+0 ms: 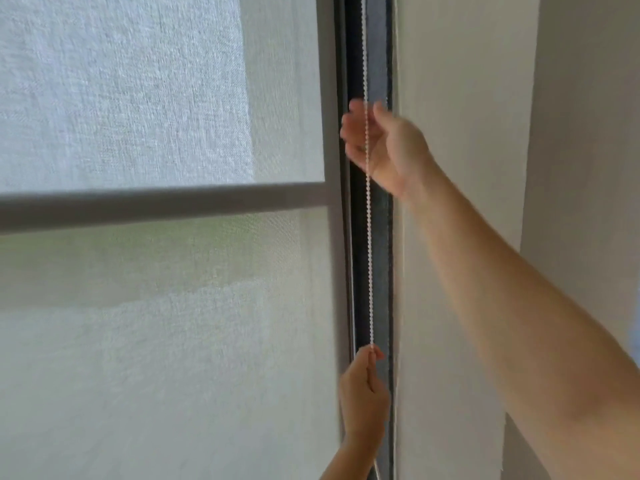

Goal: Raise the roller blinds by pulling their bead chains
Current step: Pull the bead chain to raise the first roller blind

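A white bead chain [369, 258] hangs straight down in front of the dark window frame [381, 271], just right of a pale woven roller blind [138, 341]. My left hand [363, 393] is low in view, pinching the chain between thumb and fingers. My right hand [384, 143] is raised higher up the chain, fingers curled but apart around it; the chain passes in front of the palm. The blind's grey bottom bar [156, 206] runs horizontally at mid-height, with a second sheer layer below it.
A white wall [457, 202] stands right of the frame, with a corner and a further wall face [588, 133] at the far right. My right forearm crosses the lower right of the view.
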{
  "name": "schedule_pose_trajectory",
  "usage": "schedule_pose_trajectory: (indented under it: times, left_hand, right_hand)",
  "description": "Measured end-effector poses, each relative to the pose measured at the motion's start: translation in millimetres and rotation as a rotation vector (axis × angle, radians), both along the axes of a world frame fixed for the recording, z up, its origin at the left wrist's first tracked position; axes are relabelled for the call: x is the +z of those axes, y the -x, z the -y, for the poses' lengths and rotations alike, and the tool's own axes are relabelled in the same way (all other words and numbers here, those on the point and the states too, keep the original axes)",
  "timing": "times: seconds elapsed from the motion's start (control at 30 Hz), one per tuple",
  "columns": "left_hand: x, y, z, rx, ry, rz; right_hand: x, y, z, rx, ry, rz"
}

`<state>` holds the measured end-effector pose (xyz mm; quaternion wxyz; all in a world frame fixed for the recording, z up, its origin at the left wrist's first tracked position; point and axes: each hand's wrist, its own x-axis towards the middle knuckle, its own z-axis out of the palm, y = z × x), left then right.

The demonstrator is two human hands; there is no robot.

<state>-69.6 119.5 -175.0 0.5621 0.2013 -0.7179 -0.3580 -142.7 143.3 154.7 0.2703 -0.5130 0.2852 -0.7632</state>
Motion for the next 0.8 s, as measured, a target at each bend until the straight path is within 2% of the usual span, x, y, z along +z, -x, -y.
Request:
schedule_pose_trajectory:
  times: [0.07,0.2,0.33,0.47,0.57,0.67,0.8]
  left_hand:
    - [-1.8,-1.6,-4.1,-0.035,0.012,0.001]
    - [-2.2,-8.1,6.9,-0.059,0.059,0.02]
    - [-1.2,-7.9,23.2,-0.1,0.01,0.089]
    - [27.5,-13.5,33.7,-0.271,-0.091,0.118]
    - [79.1,-17.5,35.0,-0.345,-0.064,0.075]
    - [160.2,-25.8,25.1,-0.378,-0.059,-0.035]
    - [267.3,-32.6,14.1,-0.389,0.004,-0.199]
  right_hand:
    - [21.7,-8.8,-3.4,-0.18,0.047,0.019]
    - [16.2,-11.7,-8.4,-0.471,0.191,0.052]
    - [13.1,-19.2,-17.0,-0.521,0.242,0.085]
    - [4.6,-23.7,-23.4,-0.526,0.263,0.082]
    - [-0.5,-23.9,-27.6,-0.534,0.267,0.096]
    - [-11.7,-26.3,-24.9,-0.512,0.255,0.111]
    - [-73.1,-33.0,-8.6,-0.516,0.131,0.109]
